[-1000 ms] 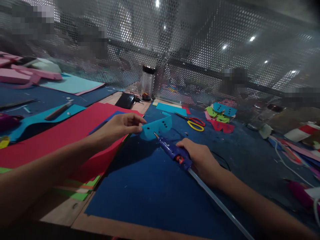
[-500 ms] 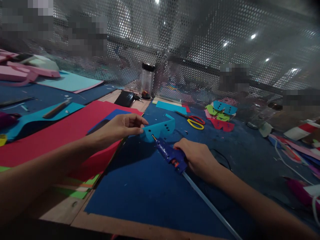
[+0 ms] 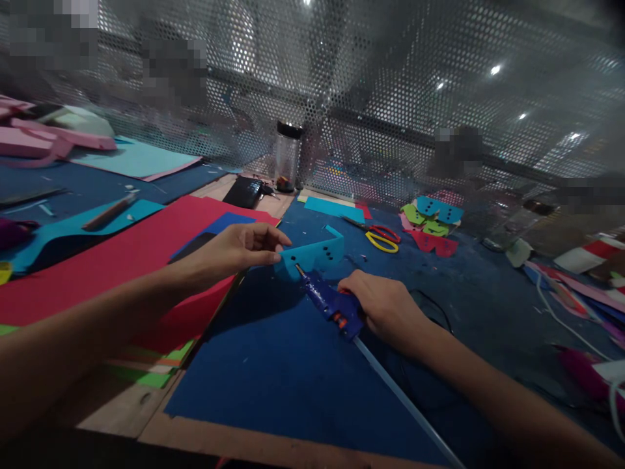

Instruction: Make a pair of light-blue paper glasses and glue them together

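Between thumb and fingers, my left hand (image 3: pixel 251 244) pinches the left end of a light-blue paper strip (image 3: pixel 315 256). The strip is folded at its right end, carries small dark diamond-shaped spots and has a notched lower edge. My right hand (image 3: pixel 385 303) is wrapped round the handle of a blue hot glue gun (image 3: pixel 329 301). The gun's nozzle is at the strip's face, near the leftmost spot; whether it touches I cannot tell. A long pale glue stick (image 3: pixel 405 397) runs out of the gun's back toward the lower right.
Red and yellow scissors (image 3: pixel 381 238) lie beyond the strip. Several cut paper pieces (image 3: pixel 434 225) are piled at the back right. Red sheets (image 3: pixel 146 260) are stacked at left. A black-lidded jar (image 3: pixel 287 156) stands before a perforated metal screen (image 3: pixel 371 150).
The nozzle tip has shifted slightly up and left along the strip. The strip's folded right end has moved slightly to the right. Both hands keep their holds.
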A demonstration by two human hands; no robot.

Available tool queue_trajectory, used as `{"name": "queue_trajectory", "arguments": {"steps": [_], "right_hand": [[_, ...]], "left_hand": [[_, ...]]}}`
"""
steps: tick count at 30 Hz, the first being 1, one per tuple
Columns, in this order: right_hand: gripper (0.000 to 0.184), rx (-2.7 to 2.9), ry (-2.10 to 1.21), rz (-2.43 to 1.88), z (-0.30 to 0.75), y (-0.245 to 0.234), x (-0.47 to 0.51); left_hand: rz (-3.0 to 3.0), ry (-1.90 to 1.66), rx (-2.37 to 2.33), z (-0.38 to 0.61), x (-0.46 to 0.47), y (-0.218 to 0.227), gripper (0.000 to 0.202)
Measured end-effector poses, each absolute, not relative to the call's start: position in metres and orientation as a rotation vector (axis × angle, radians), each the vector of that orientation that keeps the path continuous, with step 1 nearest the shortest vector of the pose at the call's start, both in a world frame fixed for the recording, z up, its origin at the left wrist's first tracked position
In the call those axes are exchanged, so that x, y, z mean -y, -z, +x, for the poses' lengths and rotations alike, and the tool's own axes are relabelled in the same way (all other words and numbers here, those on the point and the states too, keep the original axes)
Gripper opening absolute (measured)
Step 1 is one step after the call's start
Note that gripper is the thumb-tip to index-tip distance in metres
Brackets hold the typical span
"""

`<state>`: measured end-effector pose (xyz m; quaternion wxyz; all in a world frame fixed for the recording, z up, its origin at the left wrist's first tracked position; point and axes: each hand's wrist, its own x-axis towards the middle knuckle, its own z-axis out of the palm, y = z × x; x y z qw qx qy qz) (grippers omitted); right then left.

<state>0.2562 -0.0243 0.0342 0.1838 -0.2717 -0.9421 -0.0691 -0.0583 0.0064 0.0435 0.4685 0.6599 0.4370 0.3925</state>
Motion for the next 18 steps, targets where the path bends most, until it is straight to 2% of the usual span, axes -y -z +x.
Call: {"name": "queue_trajectory", "arguments": {"steps": [18], "right_hand": [[0.018, 2.671, 0.268, -0.749, 0.2561, -0.0329, 0.0245]], "left_hand": [[1.608, -0.934, -1.014, -0.0599, -0.0096, -0.0399, 0.029]]}}
